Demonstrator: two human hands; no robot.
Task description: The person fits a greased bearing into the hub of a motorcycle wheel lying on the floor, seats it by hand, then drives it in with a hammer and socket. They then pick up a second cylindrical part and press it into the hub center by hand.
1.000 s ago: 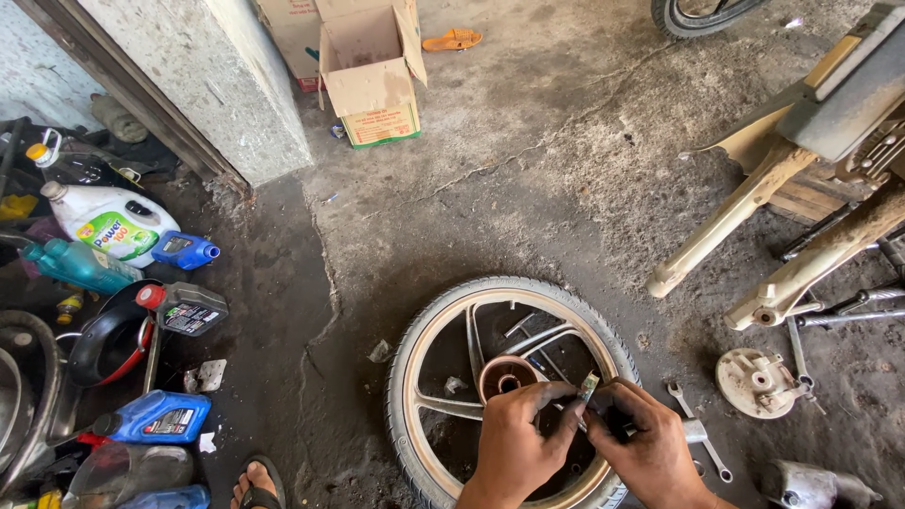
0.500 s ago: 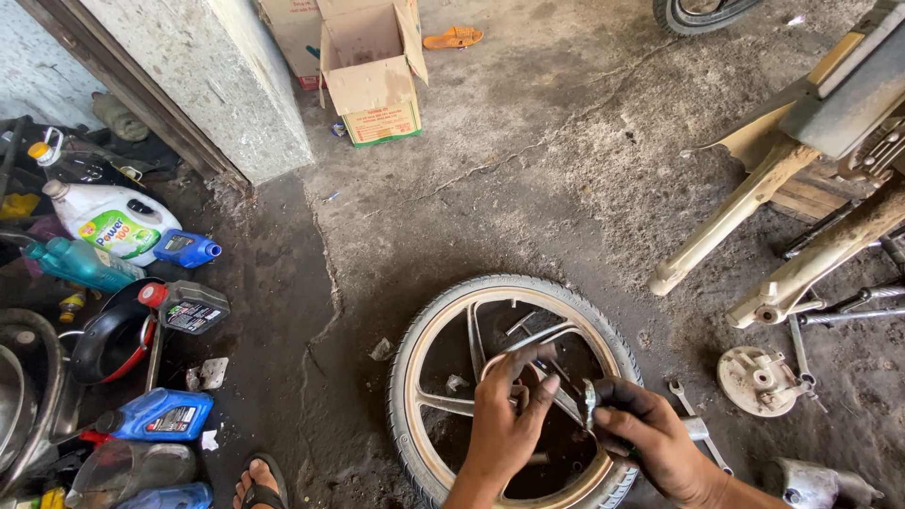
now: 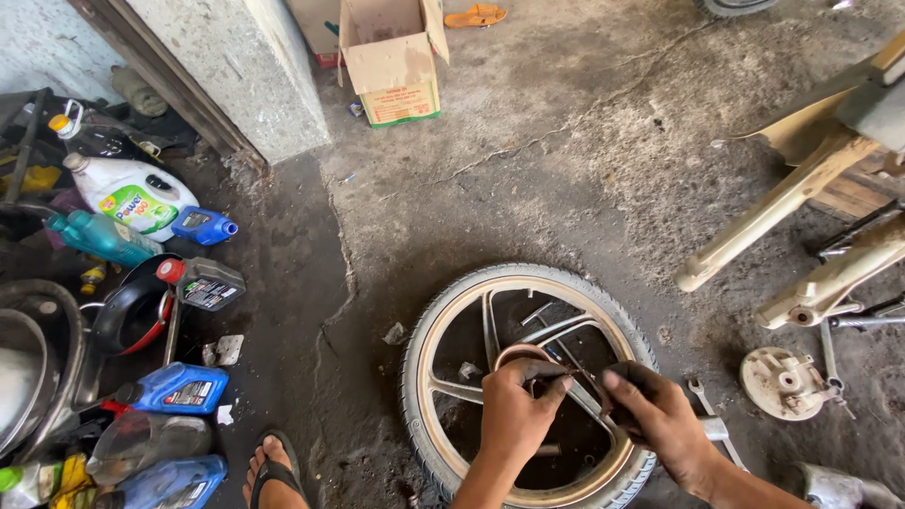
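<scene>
While the wheel (image 3: 528, 377) lies flat on the stained concrete floor (image 3: 584, 179), both hands work over its middle. The left hand (image 3: 517, 410) is clenched around a thin dark rod-like tool (image 3: 566, 363) right beside the rusty hub (image 3: 521, 354) of the wheel. The right hand (image 3: 650, 410) is closed around a small dark part; I cannot tell what it is. It hovers over the right side of the wheel's pale rim. A foot in a sandal (image 3: 271, 468) stands just left of the wheel. A round metal plate (image 3: 781, 380) lies to the right of the wheel, and a wrench (image 3: 709, 415) lies between them. Oil bottles (image 3: 179, 386) stand well left of the wheel. A cardboard box (image 3: 391, 57) sits far beyond the wheel.
</scene>
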